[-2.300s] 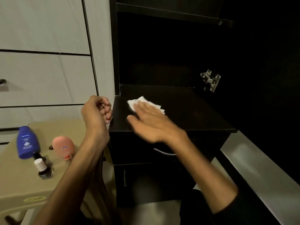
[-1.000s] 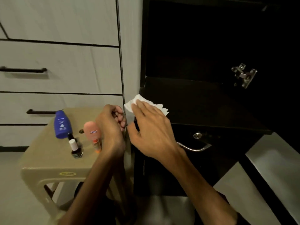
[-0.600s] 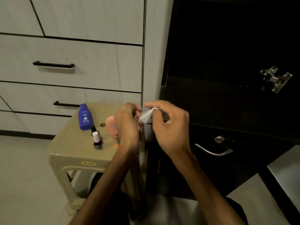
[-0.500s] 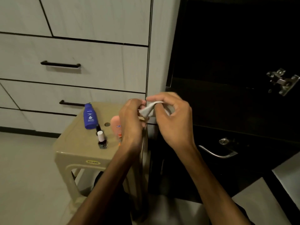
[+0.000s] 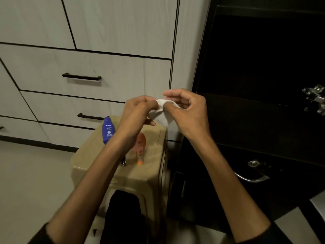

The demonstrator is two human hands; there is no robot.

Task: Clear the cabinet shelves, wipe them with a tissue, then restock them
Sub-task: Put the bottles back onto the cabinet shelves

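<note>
Filling the upper left and centre of the frame: pale wood-grain drawer fronts point(image 5: 105, 67) with two black bar handles point(image 5: 81, 78).

Right side of the frame: dark cabinet point(image 5: 255, 85), open, interior too dark to read. One shelf point(image 5: 255, 117) shows as a dark flat board at mid height, nothing visible on it. Metal hinge point(image 5: 314, 98) at the right edge. Below the shelf sit a dark drawer front with a curved metal handle point(image 5: 253, 178) and a round lock point(image 5: 253, 163).

Lower centre: beige plastic stool point(image 5: 149, 173), standing just beside the cabinet's left side.

Both forearms come up from the bottom edge and meet at frame centre, above the stool's far right corner. Left hand point(image 5: 139, 113) and right hand point(image 5: 186, 113) each have the grip clamped on the white tissue point(image 5: 161, 115), fingers curled and pinching it from opposite sides. Tissue is bunched between them, in the air, clear of the shelf and the stool top.

On the stool top:
- blue lotion bottle point(image 5: 107, 130), lying flat at the far left, partly covered by the left wrist
- pink tube point(image 5: 140, 147) with an orange cap, lying flat near the middle, cap toward the bottom of the frame
- small dark item point(image 5: 123, 162) just left of the tube's cap, mostly hidden under the left forearm, cannot tell what it is
</note>
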